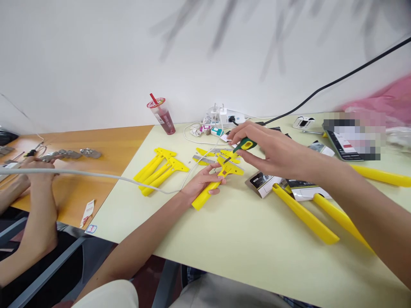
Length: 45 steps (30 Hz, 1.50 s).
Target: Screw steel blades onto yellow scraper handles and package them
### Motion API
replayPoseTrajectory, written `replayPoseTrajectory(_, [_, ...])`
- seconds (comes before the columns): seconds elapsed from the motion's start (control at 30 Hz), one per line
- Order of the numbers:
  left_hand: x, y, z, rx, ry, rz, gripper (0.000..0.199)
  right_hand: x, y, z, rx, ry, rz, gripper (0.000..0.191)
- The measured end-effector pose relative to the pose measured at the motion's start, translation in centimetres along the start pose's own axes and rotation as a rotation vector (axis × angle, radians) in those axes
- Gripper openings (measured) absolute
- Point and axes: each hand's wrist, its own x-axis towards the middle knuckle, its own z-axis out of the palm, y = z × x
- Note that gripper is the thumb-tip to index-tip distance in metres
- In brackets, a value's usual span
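Observation:
My left hand point(205, 183) is wrapped round the handle of a yellow scraper point(207, 196), its wide head pointing away from me. In my right hand point(268, 147) is a green and yellow screwdriver point(245, 144), its shaft slanting down to the scraper's head. Whether the tip sits in a screw is too small to tell. Just behind the held scraper lie yellow head pieces with metal blades point(204, 159). To the left, several yellow scraper handles point(163, 169) lie side by side on the pale table point(244, 248).
On the right, yellow scrapers point(305, 214) lie with printed cards point(265, 184). A drink cup point(165, 117), a power strip point(237, 117) and a phone point(345, 139) stand or lie towards the wall. A white cable point(128, 176) crosses the view. A co-worker's arm point(43, 209) is at left.

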Motion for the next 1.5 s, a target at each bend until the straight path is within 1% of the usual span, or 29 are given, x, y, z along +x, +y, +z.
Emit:
replayPoseTrajectory(0.07, [-0.1, 0.0, 0.1, 0.012, -0.014, -0.006, 0.063, 0.1, 0.0, 0.1, -0.017, 0.008, -0.014, 0.021])
replayPoseTrajectory(0.2, [0.0, -0.1, 0.1, 0.023, -0.042, -0.016, 0.062, 0.2, -0.4, 0.0, -0.066, 0.037, 0.016, 0.023])
replayPoseTrajectory(0.27, [0.0, -0.1, 0.1, 0.019, -0.032, -0.010, 0.062, 0.1, -0.3, -0.1, -0.028, 0.021, 0.007, 0.021])
replayPoseTrajectory(0.33, [0.1, -0.1, 0.1, 0.011, -0.021, -0.002, 0.062, 0.1, -0.1, 0.0, 0.023, 0.019, -0.036, 0.021])
replayPoseTrajectory(0.43, [0.0, 0.0, 0.1, 0.010, -0.025, -0.001, 0.062, 0.2, 0.3, 0.4, 0.029, 0.077, -0.062, 0.016])
replayPoseTrajectory(0.5, [0.0, 0.0, 0.0, 0.014, -0.035, -0.005, 0.063, 0.3, 0.4, 0.6, -0.018, 0.093, -0.026, 0.018])
replayPoseTrajectory(0.6, [0.1, -0.1, 0.0, 0.012, -0.037, -0.006, 0.063, 0.2, 0.3, 0.5, -0.084, 0.060, 0.030, 0.023])
replayPoseTrajectory(0.67, [0.2, -0.1, -0.1, 0.007, -0.016, -0.001, 0.063, 0.1, 0.3, 0.2, -0.068, 0.014, 0.024, 0.017])
replayPoseTrajectory(0.73, [0.2, -0.1, -0.1, 0.005, 0.005, 0.007, 0.063, 0.0, 0.3, 0.1, -0.027, -0.013, -0.004, 0.019])
replayPoseTrajectory(0.8, [0.2, 0.0, -0.2, 0.005, 0.010, 0.012, 0.064, 0.0, 0.4, 0.1, -0.018, 0.000, -0.019, 0.019])
replayPoseTrajectory(0.87, [0.2, 0.0, -0.2, 0.007, 0.002, 0.008, 0.065, 0.0, 0.5, 0.3, -0.056, 0.022, -0.012, 0.017])
replayPoseTrajectory(0.97, [0.1, 0.0, -0.1, 0.015, -0.020, -0.004, 0.065, 0.1, 0.4, 0.4, -0.115, 0.048, 0.045, 0.025])
replayPoseTrajectory(1.03, [0.1, 0.0, 0.0, 0.015, -0.025, -0.004, 0.064, 0.1, 0.3, 0.5, -0.085, 0.044, 0.064, 0.026])
replayPoseTrajectory(1.1, [0.1, 0.0, 0.1, 0.008, -0.014, -0.002, 0.063, 0.1, 0.3, 0.5, -0.018, 0.037, 0.029, 0.026])
replayPoseTrajectory(1.17, [0.0, 0.0, 0.1, 0.005, -0.003, -0.001, 0.063, 0.1, 0.3, 0.6, 0.013, 0.062, -0.014, 0.022])
replayPoseTrajectory(1.23, [0.1, 0.0, 0.1, 0.009, -0.006, 0.001, 0.063, 0.1, 0.4, 0.8, -0.032, 0.113, -0.010, 0.016])
replayPoseTrajectory(1.3, [0.1, 0.0, 0.0, 0.018, -0.014, 0.002, 0.063, 0.2, 0.4, 0.9, -0.101, 0.144, 0.025, 0.020])
replayPoseTrajectory(1.37, [0.1, -0.1, -0.1, 0.020, -0.012, 0.004, 0.063, 0.2, 0.4, 1.0, -0.108, 0.125, 0.034, 0.021])
replayPoseTrajectory(1.43, [0.2, -0.1, -0.1, 0.013, 0.002, 0.005, 0.064, 0.2, 0.3, 1.0, -0.054, 0.085, -0.006, 0.019])
replayPoseTrajectory(1.5, [0.2, -0.1, 0.0, 0.007, 0.016, 0.009, 0.065, 0.2, 0.2, 1.1, -0.003, 0.075, -0.051, 0.019])
